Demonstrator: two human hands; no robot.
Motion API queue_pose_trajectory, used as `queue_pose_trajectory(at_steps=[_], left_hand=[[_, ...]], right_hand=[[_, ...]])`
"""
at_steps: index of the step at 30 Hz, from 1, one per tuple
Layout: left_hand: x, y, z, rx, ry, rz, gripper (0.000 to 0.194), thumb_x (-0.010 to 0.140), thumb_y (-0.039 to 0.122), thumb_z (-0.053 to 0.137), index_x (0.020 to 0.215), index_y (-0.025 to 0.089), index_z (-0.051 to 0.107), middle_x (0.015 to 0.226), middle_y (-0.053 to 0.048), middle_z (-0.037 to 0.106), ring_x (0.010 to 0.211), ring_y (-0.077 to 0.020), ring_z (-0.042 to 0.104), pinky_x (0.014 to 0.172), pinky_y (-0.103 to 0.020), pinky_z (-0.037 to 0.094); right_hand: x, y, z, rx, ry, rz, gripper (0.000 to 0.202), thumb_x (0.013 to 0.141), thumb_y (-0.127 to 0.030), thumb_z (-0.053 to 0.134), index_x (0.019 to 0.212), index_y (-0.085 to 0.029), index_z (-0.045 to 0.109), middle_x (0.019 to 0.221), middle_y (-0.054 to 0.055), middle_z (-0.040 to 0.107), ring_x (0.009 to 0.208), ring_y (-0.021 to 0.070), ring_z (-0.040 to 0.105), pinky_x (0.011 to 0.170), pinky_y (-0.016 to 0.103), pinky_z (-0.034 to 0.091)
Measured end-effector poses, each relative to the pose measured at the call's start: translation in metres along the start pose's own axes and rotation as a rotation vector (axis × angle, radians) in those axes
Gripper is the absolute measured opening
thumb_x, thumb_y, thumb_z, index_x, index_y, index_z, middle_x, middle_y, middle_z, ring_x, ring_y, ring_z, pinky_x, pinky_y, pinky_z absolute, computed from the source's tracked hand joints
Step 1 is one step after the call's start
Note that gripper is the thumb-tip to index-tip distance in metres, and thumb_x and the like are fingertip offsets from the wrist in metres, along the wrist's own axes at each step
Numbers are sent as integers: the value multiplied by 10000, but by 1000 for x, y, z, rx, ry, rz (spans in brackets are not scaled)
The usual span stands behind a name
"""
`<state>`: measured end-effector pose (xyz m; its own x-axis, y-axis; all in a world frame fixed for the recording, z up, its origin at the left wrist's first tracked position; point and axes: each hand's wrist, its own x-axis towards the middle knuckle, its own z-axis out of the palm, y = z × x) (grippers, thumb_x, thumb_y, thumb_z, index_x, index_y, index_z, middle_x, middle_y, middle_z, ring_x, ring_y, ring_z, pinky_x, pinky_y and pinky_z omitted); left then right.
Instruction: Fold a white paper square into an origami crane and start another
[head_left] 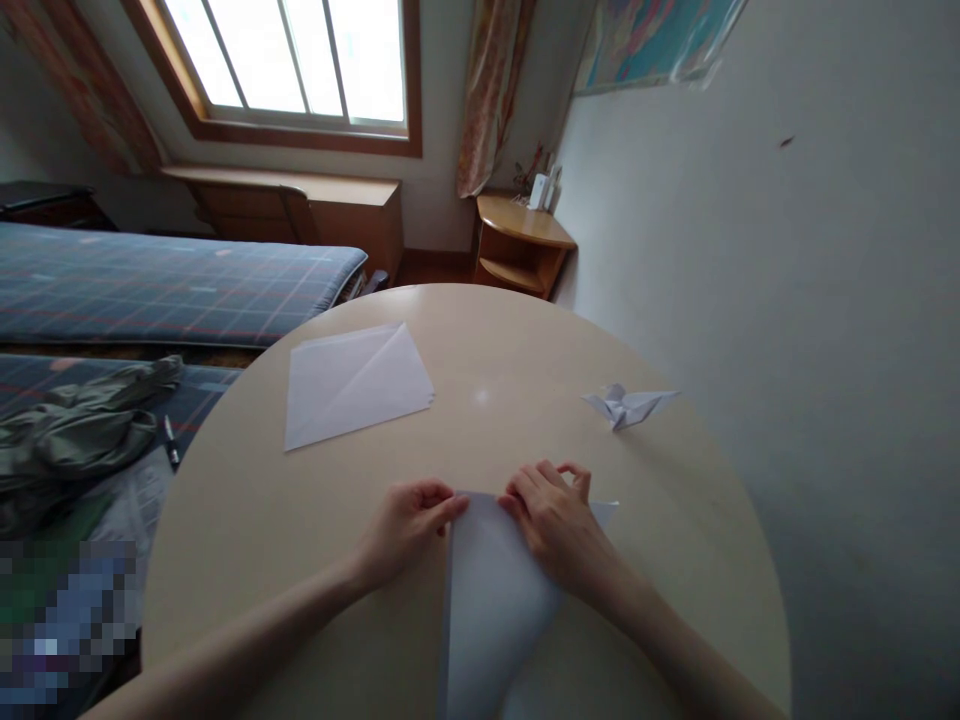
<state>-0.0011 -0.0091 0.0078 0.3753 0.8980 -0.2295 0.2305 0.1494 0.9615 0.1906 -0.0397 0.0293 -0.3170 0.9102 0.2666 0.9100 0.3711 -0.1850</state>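
Observation:
A white sheet of paper [487, 590] lies at the near side of the round table [300, 610], partly folded over, its lower part running out of the frame. My left hand [409, 525] pinches the sheet's top left corner between thumb and fingers. On the top edge further right, my right hand [551, 520] grips the paper with thumb and curled fingers. A pointed corner of the sheet shows beyond that hand, and the wrist hides part of the fold. Ahead and to the right stands a folded paper crane [622, 405], apart from both hands.
A stack of white paper [352, 385], its top sheet creased diagonally, rests at the table's far left. A plaid mattress [172, 285], crumpled clothing [75, 430] and a pen [172, 440] are left of the table. A white wall [847, 330] rises on the right; a corner shelf [521, 225] stands behind.

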Motion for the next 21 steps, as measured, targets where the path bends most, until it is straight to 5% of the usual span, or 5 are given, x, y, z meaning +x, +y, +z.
queue_pose_trajectory(at_steps=[18,21], left_hand=[[-2,0,-1,104,5,72,361,760,464,558,635,139,652,518,6,587,495,-110,524,479,-185,377],[-3,3,-3,164,88,164,343,776,439,557,631,147,662,507,8,593,489,-111,540,487,-187,390]], right_hand=[[-3,-2,-1,6,-29,19,187,910,-195,394,779,-184,527,772,27,609,812,188,527,846,384,213],[-2,2,-3,33,70,89,136,904,-239,409,848,-191,523,855,49,609,870,213,527,860,409,239]])
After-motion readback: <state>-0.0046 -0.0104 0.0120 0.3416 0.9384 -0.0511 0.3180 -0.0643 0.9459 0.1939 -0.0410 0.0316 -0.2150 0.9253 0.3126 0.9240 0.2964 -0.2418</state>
